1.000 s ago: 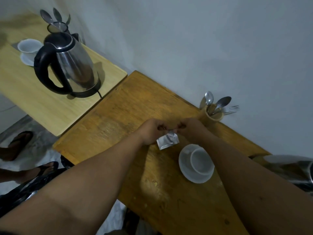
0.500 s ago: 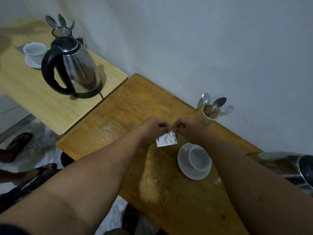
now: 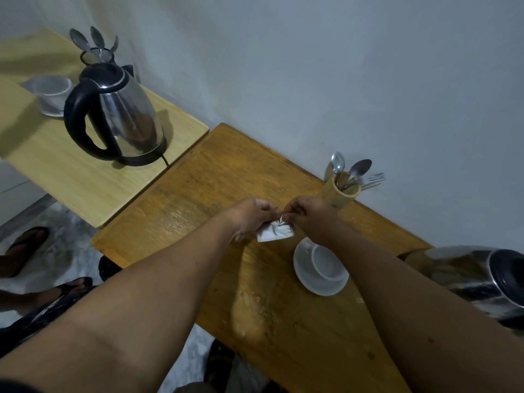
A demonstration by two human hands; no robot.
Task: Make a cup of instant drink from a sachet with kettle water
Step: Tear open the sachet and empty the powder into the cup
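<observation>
A small silver sachet hangs between my two hands above the orange-brown table. My left hand pinches its top left corner and my right hand pinches the top edge beside it, fingertips almost touching. Just below and right of the sachet an empty white cup stands on a white saucer. A steel kettle with a black lid shows at the right edge, partly hidden by my right forearm.
A second steel kettle with a black handle sits on a paler table at the left, with another cup and a spoon holder behind it. A bamboo holder with spoons and forks stands by the wall. Sandalled feet are on the floor.
My hands with the sachet have stayed together over the table. The view has shifted a little, so the right kettle shows more.
</observation>
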